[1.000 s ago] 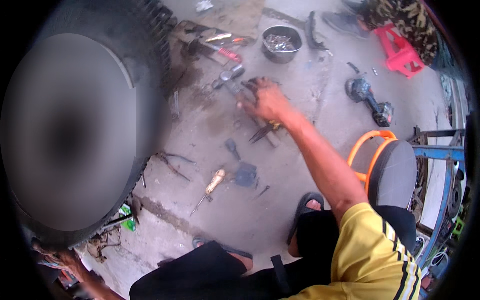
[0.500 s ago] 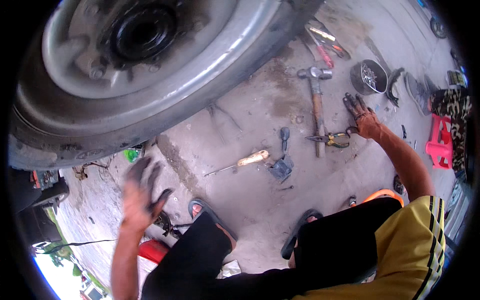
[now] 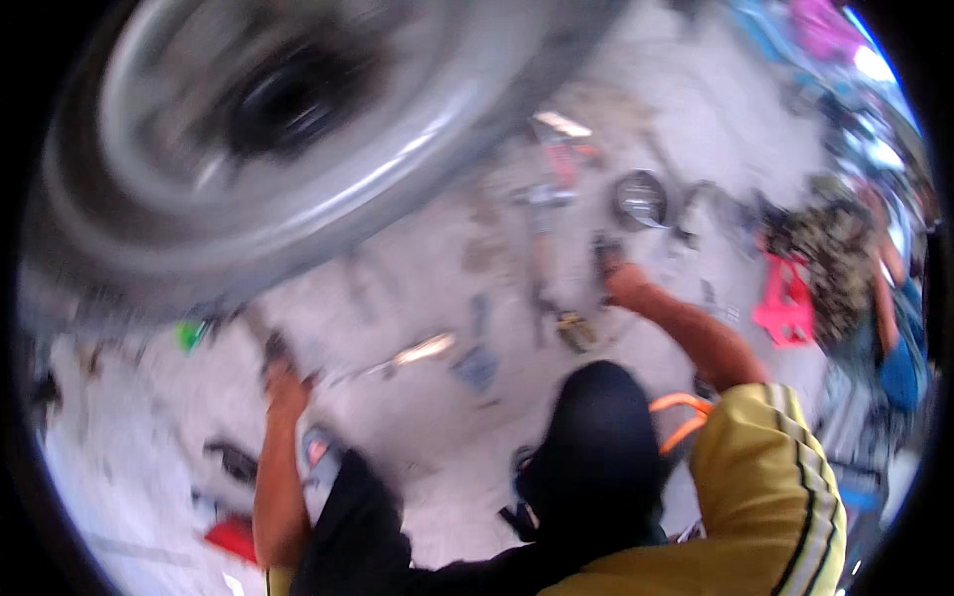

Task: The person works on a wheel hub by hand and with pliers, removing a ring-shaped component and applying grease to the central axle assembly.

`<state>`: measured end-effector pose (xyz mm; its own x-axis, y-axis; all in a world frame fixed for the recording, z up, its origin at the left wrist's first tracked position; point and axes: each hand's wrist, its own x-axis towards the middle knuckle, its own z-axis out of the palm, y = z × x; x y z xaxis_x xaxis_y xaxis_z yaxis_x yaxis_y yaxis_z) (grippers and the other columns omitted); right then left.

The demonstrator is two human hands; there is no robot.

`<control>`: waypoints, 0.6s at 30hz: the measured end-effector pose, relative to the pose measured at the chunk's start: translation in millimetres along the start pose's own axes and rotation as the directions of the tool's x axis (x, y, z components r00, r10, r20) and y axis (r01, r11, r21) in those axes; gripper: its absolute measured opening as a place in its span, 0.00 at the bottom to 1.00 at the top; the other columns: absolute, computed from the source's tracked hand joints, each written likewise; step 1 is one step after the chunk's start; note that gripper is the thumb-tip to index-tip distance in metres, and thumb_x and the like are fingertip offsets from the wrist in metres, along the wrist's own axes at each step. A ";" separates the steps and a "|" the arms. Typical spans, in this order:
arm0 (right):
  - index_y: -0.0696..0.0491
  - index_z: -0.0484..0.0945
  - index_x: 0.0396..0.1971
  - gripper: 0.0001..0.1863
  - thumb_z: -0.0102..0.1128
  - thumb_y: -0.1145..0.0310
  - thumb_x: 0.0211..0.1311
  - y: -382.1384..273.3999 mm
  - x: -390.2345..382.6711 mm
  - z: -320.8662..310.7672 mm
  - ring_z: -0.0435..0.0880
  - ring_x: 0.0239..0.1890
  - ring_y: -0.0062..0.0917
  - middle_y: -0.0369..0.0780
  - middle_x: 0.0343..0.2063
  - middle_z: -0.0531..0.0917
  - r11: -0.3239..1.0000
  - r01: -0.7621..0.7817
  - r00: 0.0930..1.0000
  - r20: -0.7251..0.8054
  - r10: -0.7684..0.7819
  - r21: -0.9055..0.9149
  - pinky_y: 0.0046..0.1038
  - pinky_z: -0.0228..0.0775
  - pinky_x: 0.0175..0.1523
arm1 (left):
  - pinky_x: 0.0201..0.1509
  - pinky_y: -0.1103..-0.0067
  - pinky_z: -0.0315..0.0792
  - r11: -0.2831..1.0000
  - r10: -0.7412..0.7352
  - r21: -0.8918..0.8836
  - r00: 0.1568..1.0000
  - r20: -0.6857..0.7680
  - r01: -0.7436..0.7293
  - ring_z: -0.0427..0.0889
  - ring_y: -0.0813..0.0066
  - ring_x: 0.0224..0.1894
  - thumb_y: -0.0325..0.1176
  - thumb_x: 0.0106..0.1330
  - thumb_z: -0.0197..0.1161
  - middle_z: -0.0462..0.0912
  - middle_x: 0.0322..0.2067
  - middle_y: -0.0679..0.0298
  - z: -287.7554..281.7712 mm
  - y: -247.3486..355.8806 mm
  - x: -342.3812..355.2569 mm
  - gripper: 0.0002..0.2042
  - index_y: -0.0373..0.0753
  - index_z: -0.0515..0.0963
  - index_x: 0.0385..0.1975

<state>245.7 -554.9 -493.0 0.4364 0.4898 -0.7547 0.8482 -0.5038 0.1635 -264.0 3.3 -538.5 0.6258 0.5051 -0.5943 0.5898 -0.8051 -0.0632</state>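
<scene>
The whole view is smeared by motion. My left hand (image 3: 284, 375), dark at the fingers, is low over the ground by the near side of a large wheel (image 3: 348, 214); its fingers are too blurred to read. On the right, my right hand (image 3: 620, 278) reaches to the ground beside a hammer (image 3: 543, 248), with its blackened fingertips smeared. Yellow-handled pliers (image 3: 576, 332) lie just below that hand, near the hammer's handle. Between my hands lie a screwdriver (image 3: 425, 349) with a pale handle and a dark blocky piece (image 3: 475, 368).
A round metal container (image 3: 641, 199) holding small parts stands beyond my right hand. Farther right are a pink-red stool (image 3: 787, 303) and a person in camouflage clothing (image 3: 830, 243). An orange hose-like loop (image 3: 681, 415) lies by my right knee, a red object (image 3: 234, 538) at lower left.
The view has swung, shifting the ground items leftward. My left hand appears lower beside the wheel, and my right hand now appears closer to the hammer's handle. My right knee is raised.
</scene>
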 end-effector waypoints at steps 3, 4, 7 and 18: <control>0.68 0.62 0.64 0.36 0.58 0.62 0.61 -22.1 -21.1 -24.3 0.72 0.64 0.40 0.58 0.67 0.62 0.999 0.037 0.999 0.022 -0.037 0.021 0.37 0.67 0.66 | 0.76 0.57 0.43 0.997 0.055 -0.042 0.992 -0.113 -0.060 0.53 0.48 0.73 0.59 0.64 0.58 0.59 0.70 0.47 -45.4 39.0 -28.0 0.41 0.24 0.66 0.63; 0.66 0.60 0.66 0.42 0.65 0.59 0.55 -9.1 -24.5 6.1 0.66 0.67 0.42 0.58 0.68 0.60 0.994 0.080 0.982 -0.168 -0.091 -0.074 0.42 0.62 0.68 | 0.77 0.58 0.41 0.999 -0.040 -0.012 0.995 0.093 0.041 0.49 0.53 0.75 0.54 0.61 0.65 0.53 0.73 0.50 -70.2 60.7 -34.2 0.45 0.28 0.56 0.70; 0.67 0.51 0.69 0.54 0.71 0.57 0.48 -21.5 -35.5 -8.0 0.50 0.75 0.45 0.58 0.71 0.54 0.975 0.099 0.936 -0.314 -0.159 -0.198 0.50 0.45 0.75 | 0.77 0.58 0.41 0.994 -0.046 0.095 0.996 -0.073 0.053 0.44 0.56 0.77 0.49 0.51 0.74 0.43 0.76 0.54 -52.9 55.6 -50.0 0.56 0.39 0.42 0.75; 0.41 0.44 0.76 0.49 0.63 0.55 0.59 -33.9 -90.5 30.3 0.49 0.75 0.49 0.45 0.75 0.45 0.942 -0.051 0.931 -0.327 0.165 0.331 0.55 0.61 0.67 | 0.77 0.55 0.42 0.967 -0.020 0.255 1.000 0.000 0.019 0.48 0.53 0.75 0.67 0.44 0.71 0.56 0.72 0.53 -85.4 57.6 -33.8 0.58 0.31 0.58 0.70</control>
<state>168.4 -603.8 -449.5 0.6440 0.6053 -0.4678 0.6778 -0.7350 -0.0179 -207.6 -33.6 -453.6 0.6140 0.5206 -0.5933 0.4520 -0.8481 -0.2764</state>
